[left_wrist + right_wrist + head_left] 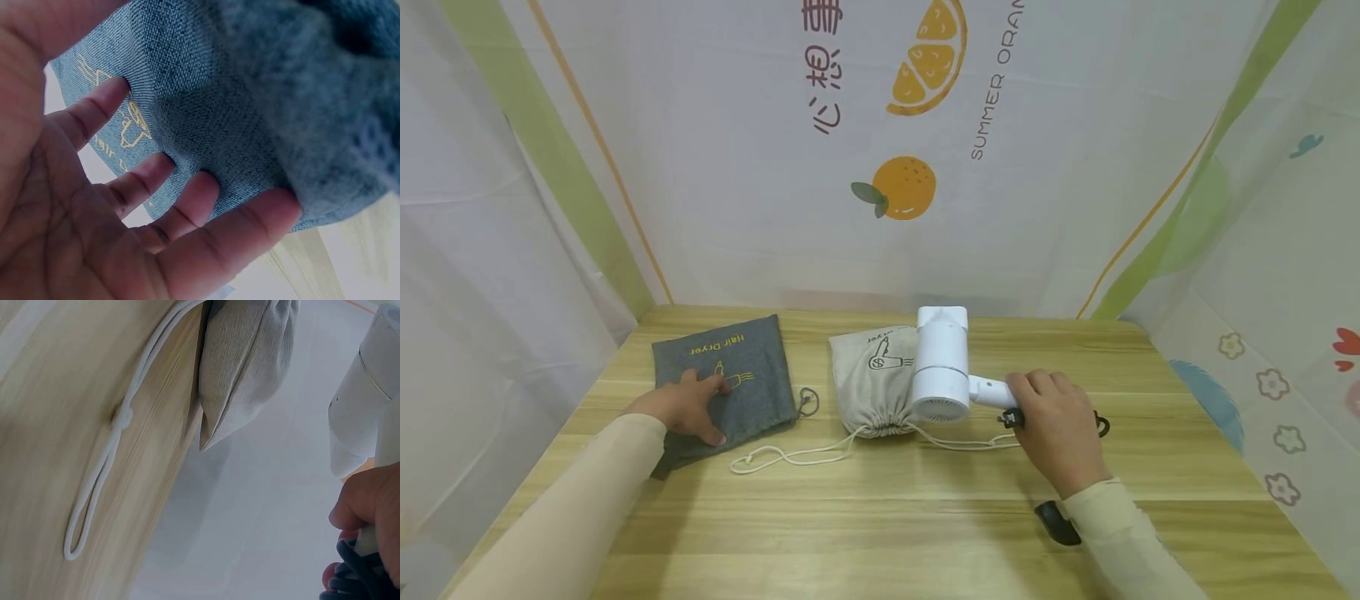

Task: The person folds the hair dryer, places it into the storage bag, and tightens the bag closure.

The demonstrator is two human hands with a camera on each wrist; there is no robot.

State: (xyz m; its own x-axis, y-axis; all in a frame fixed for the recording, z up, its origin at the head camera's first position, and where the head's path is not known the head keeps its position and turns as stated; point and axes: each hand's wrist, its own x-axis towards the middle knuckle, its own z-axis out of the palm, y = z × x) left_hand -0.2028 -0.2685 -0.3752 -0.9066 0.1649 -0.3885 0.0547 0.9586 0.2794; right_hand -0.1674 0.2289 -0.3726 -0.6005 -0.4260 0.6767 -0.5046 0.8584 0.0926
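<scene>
My right hand (1058, 429) grips the handle of a white hair dryer (942, 367), its barrel raised beside a beige drawstring bag (880, 392). A dark cord (362, 578) is bunched against the handle in the same hand. My left hand (688, 408) rests on a dark grey drawstring bag (752, 354) printed "Hair Dryer" in yellow. In the left wrist view, the fingers (194, 200) are spread and touch the grey cloth without curling round it. The beige bag looks filled out.
White cords (797, 457) trail from the beige bag over the wooden table (850, 533). A grey cord loop (807, 402) lies by the grey bag. Near my right wrist is a black piece (1058, 523), partly hidden. A printed curtain (737, 208) hangs behind the table.
</scene>
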